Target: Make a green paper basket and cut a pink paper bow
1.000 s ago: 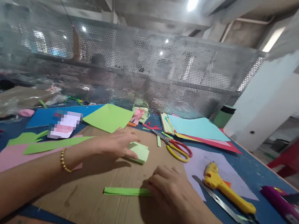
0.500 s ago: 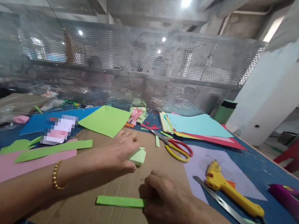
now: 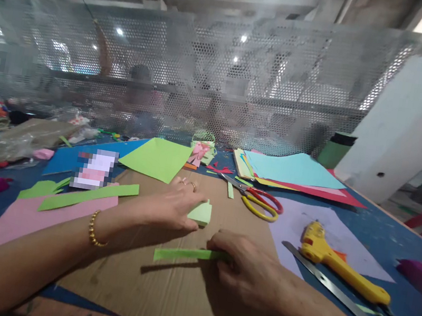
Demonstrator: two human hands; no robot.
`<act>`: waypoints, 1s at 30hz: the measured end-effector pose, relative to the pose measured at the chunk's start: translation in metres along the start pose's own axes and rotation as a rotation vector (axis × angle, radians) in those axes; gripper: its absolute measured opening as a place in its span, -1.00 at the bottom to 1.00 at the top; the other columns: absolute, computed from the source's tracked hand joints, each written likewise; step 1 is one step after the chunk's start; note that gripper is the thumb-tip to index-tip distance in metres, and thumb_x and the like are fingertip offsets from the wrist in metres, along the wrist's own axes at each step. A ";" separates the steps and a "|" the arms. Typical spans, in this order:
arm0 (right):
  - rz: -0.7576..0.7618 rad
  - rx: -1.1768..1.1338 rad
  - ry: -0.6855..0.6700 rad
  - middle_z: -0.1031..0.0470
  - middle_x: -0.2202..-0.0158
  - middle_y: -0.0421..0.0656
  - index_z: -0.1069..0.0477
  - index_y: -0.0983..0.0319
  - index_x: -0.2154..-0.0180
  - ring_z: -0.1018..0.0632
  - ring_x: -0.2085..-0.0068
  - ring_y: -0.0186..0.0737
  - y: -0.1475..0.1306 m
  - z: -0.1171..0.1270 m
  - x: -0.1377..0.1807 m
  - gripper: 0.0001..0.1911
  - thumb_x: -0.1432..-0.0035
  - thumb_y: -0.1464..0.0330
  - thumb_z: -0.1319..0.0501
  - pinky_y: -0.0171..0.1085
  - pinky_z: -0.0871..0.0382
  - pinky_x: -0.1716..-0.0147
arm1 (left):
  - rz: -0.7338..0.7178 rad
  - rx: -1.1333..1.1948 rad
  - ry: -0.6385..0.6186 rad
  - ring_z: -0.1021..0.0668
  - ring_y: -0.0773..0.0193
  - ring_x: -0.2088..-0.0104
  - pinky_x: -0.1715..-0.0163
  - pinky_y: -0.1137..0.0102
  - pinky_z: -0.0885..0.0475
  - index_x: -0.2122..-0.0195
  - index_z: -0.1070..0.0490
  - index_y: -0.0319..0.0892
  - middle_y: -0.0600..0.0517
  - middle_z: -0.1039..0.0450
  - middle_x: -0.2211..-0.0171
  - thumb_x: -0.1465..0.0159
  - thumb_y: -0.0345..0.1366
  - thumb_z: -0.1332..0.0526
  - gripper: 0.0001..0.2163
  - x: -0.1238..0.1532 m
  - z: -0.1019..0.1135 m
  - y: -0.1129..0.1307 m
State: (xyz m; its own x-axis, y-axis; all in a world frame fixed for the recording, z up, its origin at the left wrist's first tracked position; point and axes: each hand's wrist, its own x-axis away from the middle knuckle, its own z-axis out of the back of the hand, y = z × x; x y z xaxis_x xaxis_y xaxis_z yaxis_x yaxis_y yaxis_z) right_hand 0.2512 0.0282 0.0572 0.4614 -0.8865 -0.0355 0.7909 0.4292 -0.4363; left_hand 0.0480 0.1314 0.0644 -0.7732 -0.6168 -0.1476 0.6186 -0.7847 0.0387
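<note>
My right hand [image 3: 237, 258] is closed on one end of a bright green paper strip [image 3: 183, 254]. The strip points left and is lifted off the brown cardboard [image 3: 124, 272], with its shadow below. My left hand [image 3: 175, 203], wearing rings, has its fingers and thumb around a small pale green folded paper piece [image 3: 202, 213] resting on the cardboard. Part of that piece is hidden by the hand. Beyond it lie a bright green paper sheet [image 3: 157, 157] and scissors [image 3: 262, 203] with red and yellow handles.
A yellow glue gun [image 3: 342, 264] and a metal blade-like tool [image 3: 337, 293] lie on the right, near lilac paper [image 3: 297, 220]. Coloured sheets [image 3: 297, 169] are stacked at the back. Pink paper [image 3: 57, 219] with green strips and a phone [image 3: 95, 169] are on the left. A mesh screen [image 3: 190, 85] stands behind.
My right hand has raised the green strip off the cardboard and moved it slightly away from me. My left hand stays at the pale green paper piece. The camera view has tilted down.
</note>
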 end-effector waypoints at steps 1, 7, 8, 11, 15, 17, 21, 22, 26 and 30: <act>0.001 0.002 0.005 -0.45 0.42 -0.24 -0.36 0.20 0.38 -0.41 0.39 -0.29 -0.002 0.003 -0.001 -0.82 -0.03 0.57 -0.08 -0.33 -0.12 0.42 | 0.010 0.016 0.001 -0.40 -0.08 0.06 0.02 0.09 -0.25 -0.05 -0.38 -0.10 -0.12 -0.34 0.08 -0.17 -0.16 -0.26 -0.59 0.001 0.002 0.000; 0.019 -0.207 -0.033 -0.37 0.46 -0.24 -0.39 0.21 0.40 -0.36 0.41 -0.29 -0.011 0.024 -0.009 -0.66 -0.33 0.16 -0.07 -0.33 -0.15 0.43 | 0.086 0.145 0.022 -0.46 -0.06 0.07 0.06 0.09 -0.34 -0.04 -0.31 -0.14 -0.12 -0.40 0.06 -0.11 -0.22 -0.30 -0.54 0.010 0.006 -0.011; 0.024 -0.277 -0.039 -0.31 0.49 -0.26 -0.40 0.22 0.41 -0.33 0.43 -0.30 -0.009 0.027 -0.010 -0.58 -0.34 0.08 -0.04 -0.34 -0.13 0.46 | 0.095 0.159 0.040 -0.47 -0.07 0.05 0.05 0.08 -0.35 -0.06 -0.30 -0.14 -0.13 -0.41 0.03 -0.10 -0.21 -0.32 -0.51 0.014 0.004 -0.014; 0.032 -0.433 -0.003 -0.20 0.55 -0.29 -0.38 0.22 0.46 -0.24 0.49 -0.34 0.001 0.031 -0.015 -0.50 -0.33 0.00 -0.02 -0.35 -0.07 0.52 | 0.105 0.219 0.104 -0.46 -0.05 0.00 0.04 0.10 -0.38 -0.10 -0.28 -0.11 -0.14 -0.40 -0.04 -0.12 -0.24 -0.33 -0.49 0.026 -0.002 -0.016; 0.027 -0.357 0.133 -0.30 0.53 -0.25 -0.43 0.23 0.48 -0.33 0.46 -0.31 0.017 0.034 -0.019 -0.54 -0.32 0.09 -0.06 -0.34 -0.14 0.47 | 0.101 0.281 0.176 -0.46 0.03 0.01 0.06 0.18 -0.41 -0.08 -0.32 -0.03 -0.05 -0.44 -0.01 -0.16 -0.38 -0.28 -0.56 0.041 -0.004 -0.009; 0.007 -0.298 0.155 -0.34 0.51 -0.23 -0.45 0.23 0.44 -0.36 0.45 -0.29 0.022 0.034 -0.019 -0.61 -0.31 0.15 -0.05 -0.34 -0.19 0.46 | 0.095 0.285 0.199 -0.45 0.06 0.00 0.03 0.19 -0.40 -0.10 -0.31 0.01 -0.01 -0.44 -0.02 -0.17 -0.40 -0.27 -0.54 0.046 -0.004 -0.006; -0.046 -0.208 0.134 -0.38 0.48 -0.20 -0.43 0.21 0.37 -0.40 0.44 -0.25 0.024 0.033 -0.017 -0.69 -0.30 0.22 -0.02 -0.33 -0.22 0.48 | 0.133 0.268 0.219 -0.44 0.11 0.03 0.03 0.21 -0.41 -0.14 -0.29 0.06 0.05 -0.42 -0.03 -0.15 -0.43 -0.29 -0.47 0.051 -0.004 -0.004; -0.055 -0.187 0.132 -0.37 0.48 -0.19 -0.41 0.20 0.39 -0.39 0.44 -0.24 0.024 0.032 -0.017 -0.68 -0.30 0.23 -0.01 -0.32 -0.21 0.48 | 0.142 0.267 0.219 -0.43 0.10 0.03 0.03 0.20 -0.40 -0.14 -0.29 0.06 0.05 -0.41 -0.03 -0.14 -0.43 -0.30 -0.46 0.052 -0.004 -0.004; -0.082 -0.161 0.144 -0.28 0.54 -0.22 -0.29 0.20 0.52 -0.29 0.47 -0.27 0.023 0.029 -0.018 -0.58 -0.33 0.17 0.04 -0.32 -0.12 0.53 | 0.144 0.288 0.230 -0.39 0.11 -0.01 -0.01 0.20 -0.37 -0.16 -0.26 0.06 0.03 -0.36 -0.07 -0.17 -0.44 -0.30 -0.46 0.055 -0.001 0.002; -0.098 -0.147 0.109 -0.27 0.54 -0.23 -0.38 0.22 0.49 -0.29 0.47 -0.28 0.021 0.026 -0.017 -0.58 -0.33 0.20 0.04 -0.31 -0.09 0.51 | 0.130 0.301 0.144 -0.36 0.12 0.03 0.02 0.21 -0.33 -0.18 -0.23 0.05 0.03 -0.34 -0.05 -0.24 -0.40 -0.27 -0.50 0.054 0.004 0.009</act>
State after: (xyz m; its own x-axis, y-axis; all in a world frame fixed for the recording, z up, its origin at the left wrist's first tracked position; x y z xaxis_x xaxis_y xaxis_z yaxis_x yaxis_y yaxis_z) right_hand 0.2701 0.0571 0.0721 0.3323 -0.9398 -0.0799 0.7591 0.3167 -0.5687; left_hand 0.0115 0.0905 0.0607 -0.6498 -0.7144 -0.2596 0.6250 -0.6966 0.3523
